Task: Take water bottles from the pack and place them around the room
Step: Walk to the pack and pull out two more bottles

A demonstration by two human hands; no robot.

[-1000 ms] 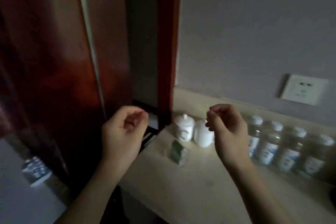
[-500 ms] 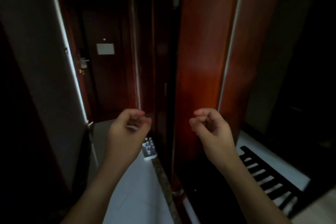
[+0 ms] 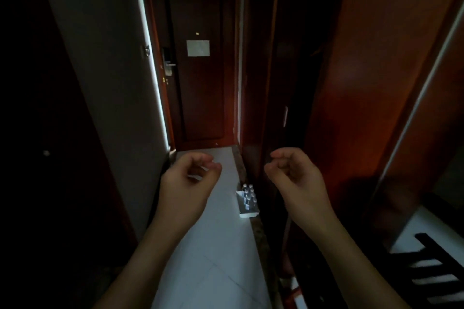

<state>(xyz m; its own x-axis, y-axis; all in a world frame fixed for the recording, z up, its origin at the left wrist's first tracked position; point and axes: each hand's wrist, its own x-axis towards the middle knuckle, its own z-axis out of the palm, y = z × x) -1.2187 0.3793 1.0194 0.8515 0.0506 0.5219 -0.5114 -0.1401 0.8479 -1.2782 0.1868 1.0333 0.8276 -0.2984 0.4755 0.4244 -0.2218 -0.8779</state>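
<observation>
The pack of water bottles [image 3: 247, 200] stands on the pale tiled floor [image 3: 213, 258] down the corridor, against the wooden panel on the right; several white caps show above its wrap. My left hand [image 3: 187, 183] and my right hand [image 3: 296, 180] are raised in front of me, well short of the pack. The fingers of both are loosely curled and hold nothing. The left hand is left of the pack and the right hand is right of it.
A dark wooden door [image 3: 200, 83] with a lock handle [image 3: 168, 65] and a paper notice [image 3: 198, 48] closes the corridor's far end. A pale wall [image 3: 113, 70] runs along the left, red-brown wardrobe panels [image 3: 376, 83] along the right. A slatted dark rack [image 3: 437, 263] sits at lower right.
My view has swung left, away from the counter with cups and bottles, to face down the corridor. The pack on the floor now shows between my hands, which stay empty and loosely curled.
</observation>
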